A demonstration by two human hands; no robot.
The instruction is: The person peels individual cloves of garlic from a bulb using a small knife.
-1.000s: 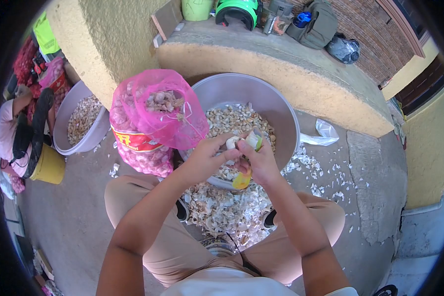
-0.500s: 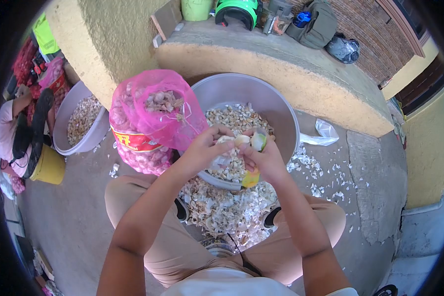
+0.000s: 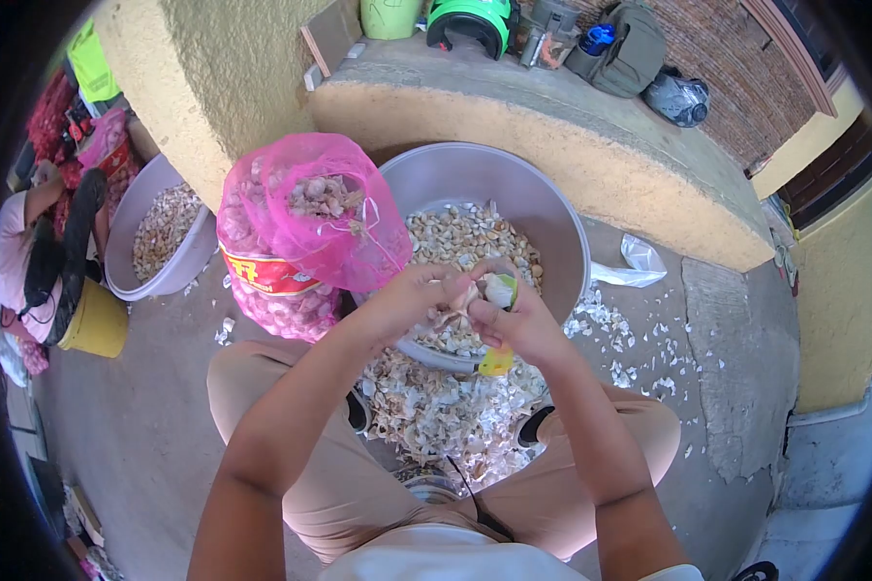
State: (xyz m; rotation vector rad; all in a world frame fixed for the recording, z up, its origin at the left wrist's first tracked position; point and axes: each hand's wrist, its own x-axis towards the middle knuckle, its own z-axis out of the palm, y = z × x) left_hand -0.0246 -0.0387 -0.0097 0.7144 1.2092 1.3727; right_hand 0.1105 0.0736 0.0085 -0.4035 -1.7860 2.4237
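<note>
Over the rim of a large greyish-purple tub, my two hands meet around a piece of garlic with papery skin on it. My left hand is closed, thumb and fingers pinching the garlic from the left. From the right, my right hand grips it with curled fingers. A pale, green-edged piece shows at the right fingers, and a yellow object sticks out below that hand; I cannot make out what either is. Loose garlic cloves lie in the tub.
A pink mesh sack of garlic leans against the tub's left side. Peeled skins are heaped between my legs. Further left, another person sits by a second tub and a yellow bucket. Behind runs a concrete ledge.
My fingers have closed in around the garlic, and my left hand has dropped slightly. Less of the pale piece and of the yellow object shows now.
</note>
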